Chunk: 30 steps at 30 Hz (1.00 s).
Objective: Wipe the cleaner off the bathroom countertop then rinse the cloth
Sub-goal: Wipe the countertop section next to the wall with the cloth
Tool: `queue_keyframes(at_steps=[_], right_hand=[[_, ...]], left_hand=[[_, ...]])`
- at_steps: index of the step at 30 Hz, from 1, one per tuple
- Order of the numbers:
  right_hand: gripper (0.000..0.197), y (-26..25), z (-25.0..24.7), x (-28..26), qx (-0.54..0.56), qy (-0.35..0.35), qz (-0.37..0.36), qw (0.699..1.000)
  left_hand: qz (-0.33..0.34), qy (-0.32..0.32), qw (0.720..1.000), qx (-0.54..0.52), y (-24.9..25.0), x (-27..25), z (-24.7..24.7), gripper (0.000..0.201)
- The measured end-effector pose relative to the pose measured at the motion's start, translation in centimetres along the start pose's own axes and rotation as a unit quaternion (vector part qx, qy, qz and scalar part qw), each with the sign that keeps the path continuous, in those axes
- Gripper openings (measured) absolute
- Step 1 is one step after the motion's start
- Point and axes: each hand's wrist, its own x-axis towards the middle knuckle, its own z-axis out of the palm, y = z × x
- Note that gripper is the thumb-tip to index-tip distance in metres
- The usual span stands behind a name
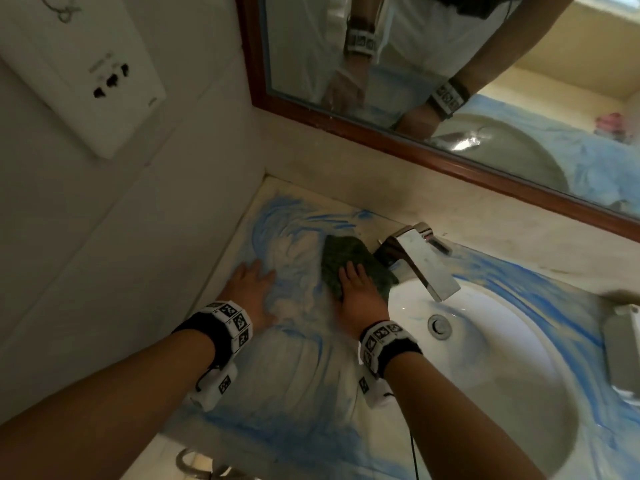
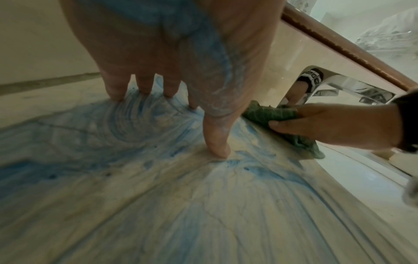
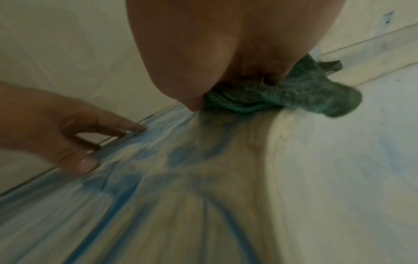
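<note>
Pressing down flat with the right hand [image 1: 358, 292] on the green cloth [image 1: 349, 259], fingers straight over it, thumb lying along its near side, not curled round it. Cloth sitting on the worktop [image 1: 301, 368] toward the back edge, just left of the chrome tap [image 1: 420, 259] and touching the tap's base, its right end reaching the rim of the white sink [image 1: 512, 344]. Resting on the worktop too, the left hand [image 1: 251, 289], spread open near the left edge beside the tiled wall [image 1: 114, 237], fingertips [image 2: 115, 93] and thumb planted in the blue cleaner [image 1: 273, 220], holding nothing. Showing blue streaks across the palm in the left wrist view. Cleaner lying smeared in swirls over the back left corner, thinner and paler between the two hands, in streaks toward the front edge, and again in thick bands behind and right of the sink. Hanging above the back edge, a wood-framed mirror [image 1: 450, 64], reflecting both arms. Sitting high on the left wall, a white socket [image 1: 90, 71]. Blurring badly in the right wrist view, worktop detail hard to make out there.
</note>
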Motion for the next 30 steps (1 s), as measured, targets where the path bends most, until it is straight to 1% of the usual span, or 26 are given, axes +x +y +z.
queue_keyframes(at_steps=[3,5,11,14,18,22,24,27,30], right_hand=[[0.066,-0.1,-0.6,1.8,0.012,-0.003,0.006,1.000],[0.066,-0.2,-0.4,1.3,0.014,-0.002,0.008,1.000],[0.067,-1.1,2.4,-4.4,0.034,-0.004,0.000,0.999],[0.067,-1.3,3.5,-5.8,0.026,-0.008,-0.002,1.000],[0.065,-0.7,2.1,-3.0,0.011,-0.013,-0.005,1.000],[0.063,-0.3,-0.3,1.4,0.034,-0.008,0.015,0.999],[0.063,-0.5,-0.8,2.8,0.046,-0.002,0.027,0.999],[0.064,-0.9,-0.2,2.9,0.051,0.005,0.040,0.998],[0.064,-1.4,0.9,0.4,0.062,0.017,0.026,0.998]], left_hand=[[0.006,-0.008,1.000,0.000,-0.1,0.0,0.0,0.107],[0.008,-0.012,1.000,0.002,-0.1,0.1,0.1,0.108],[0.009,-0.014,1.000,0.002,-0.2,0.2,0.0,0.110],[0.007,-0.017,1.000,-0.003,-0.3,0.2,0.0,0.110],[0.001,-0.024,1.000,-0.004,-0.2,0.1,-0.3,0.109],[-0.002,-0.025,1.000,-0.007,-0.2,0.1,-0.4,0.109],[-0.001,-0.024,1.000,-0.013,-0.1,0.1,-0.4,0.109],[0.001,-0.025,1.000,-0.019,-0.1,0.0,-0.5,0.108],[0.002,-0.021,1.000,-0.022,-0.1,-0.1,-0.5,0.107]])
